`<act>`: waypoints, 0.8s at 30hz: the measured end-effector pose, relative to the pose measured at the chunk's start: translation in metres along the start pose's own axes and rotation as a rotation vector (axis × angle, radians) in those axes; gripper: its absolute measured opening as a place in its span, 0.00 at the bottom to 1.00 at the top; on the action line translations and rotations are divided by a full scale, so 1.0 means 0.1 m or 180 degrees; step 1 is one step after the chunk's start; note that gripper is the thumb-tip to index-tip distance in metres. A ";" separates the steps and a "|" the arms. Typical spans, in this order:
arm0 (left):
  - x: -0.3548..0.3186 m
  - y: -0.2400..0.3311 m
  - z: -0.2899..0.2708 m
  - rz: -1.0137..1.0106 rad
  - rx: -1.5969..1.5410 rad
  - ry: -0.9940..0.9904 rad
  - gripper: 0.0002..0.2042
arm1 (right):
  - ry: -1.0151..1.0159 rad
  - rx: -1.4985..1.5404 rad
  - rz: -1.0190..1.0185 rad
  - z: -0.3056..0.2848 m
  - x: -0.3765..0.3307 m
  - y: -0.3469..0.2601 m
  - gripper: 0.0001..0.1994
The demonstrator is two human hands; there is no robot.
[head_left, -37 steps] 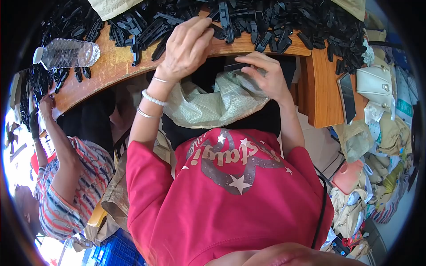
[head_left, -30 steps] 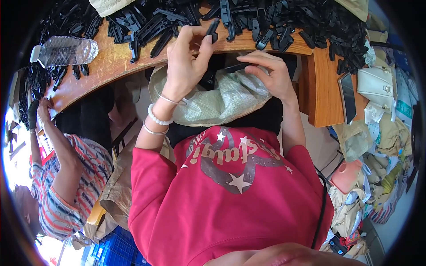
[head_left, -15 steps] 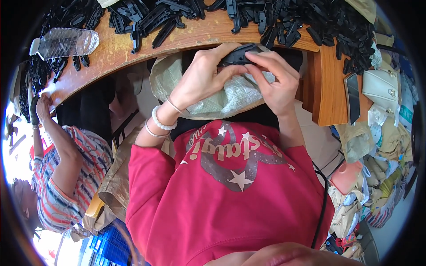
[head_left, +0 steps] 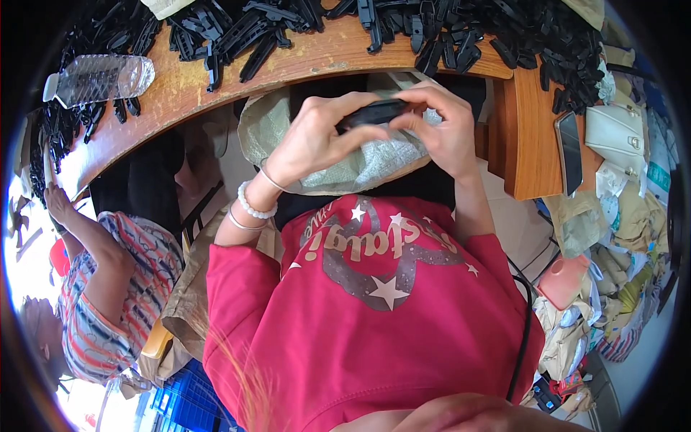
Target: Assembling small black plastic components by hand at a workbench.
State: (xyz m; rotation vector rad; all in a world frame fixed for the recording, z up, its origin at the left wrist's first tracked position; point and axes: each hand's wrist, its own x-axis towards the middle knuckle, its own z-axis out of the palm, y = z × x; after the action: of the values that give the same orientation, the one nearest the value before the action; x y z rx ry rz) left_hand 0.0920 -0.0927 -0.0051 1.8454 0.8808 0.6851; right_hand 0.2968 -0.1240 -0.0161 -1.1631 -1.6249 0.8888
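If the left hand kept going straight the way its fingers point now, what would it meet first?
The left hand points rightward across the black plastic piece it pinches, so it would most likely meet the right hand first, whose fingertips grip the same piece's other end. Depth is hard to judge.

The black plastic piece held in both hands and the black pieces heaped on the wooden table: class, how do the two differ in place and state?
The held black piece is single, gripped between the left hand and right hand over a pale woven sack. The heaped black pieces lie untouched, many and jumbled, on the wooden table. The held one lies level; the heaped ones point all ways. Both look like dark, long plastic parts.
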 end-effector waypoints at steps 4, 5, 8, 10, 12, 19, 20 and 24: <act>-0.05 -0.20 -0.08 0.0090 0.1402 -0.0072 0.18 | 0.0643 -0.1156 -0.0496 -0.16 -0.01 0.15 0.10; -0.03 -0.21 -0.08 0.0573 0.2117 0.0056 0.17 | 0.0951 -0.1675 -0.0720 -0.21 0.02 0.21 0.11; 0.15 -0.19 0.10 0.1434 0.2019 0.0440 0.13 | 0.0821 -0.2750 -0.1052 -0.32 0.13 0.30 0.13; 0.35 -0.21 0.21 0.1771 0.2257 0.0343 0.13 | 0.0729 -0.2847 -0.1121 -0.33 0.22 0.37 0.13; 0.51 -0.21 0.30 0.2171 0.2598 0.0167 0.16 | 0.0579 -0.3013 -0.1428 -0.35 0.29 0.44 0.14; 0.62 -0.42 0.34 0.2212 0.2448 0.0558 0.17 | 0.0005 -0.3233 -0.1430 -0.41 0.46 0.33 0.13; 0.63 -0.43 0.34 0.2194 0.2431 0.0656 0.16 | 0.0004 -0.3229 -0.1434 -0.42 0.48 0.34 0.13; 0.67 -0.49 0.36 0.2176 0.2474 0.0992 0.14 | -0.0081 -0.3105 -0.1677 -0.45 0.51 0.36 0.12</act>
State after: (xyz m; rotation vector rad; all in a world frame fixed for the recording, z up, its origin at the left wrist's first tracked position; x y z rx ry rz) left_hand 0.1456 -0.0427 -0.0584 2.8510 0.7532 1.1840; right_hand 0.3436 -0.0625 -0.0210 -1.2090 -2.3148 -0.2932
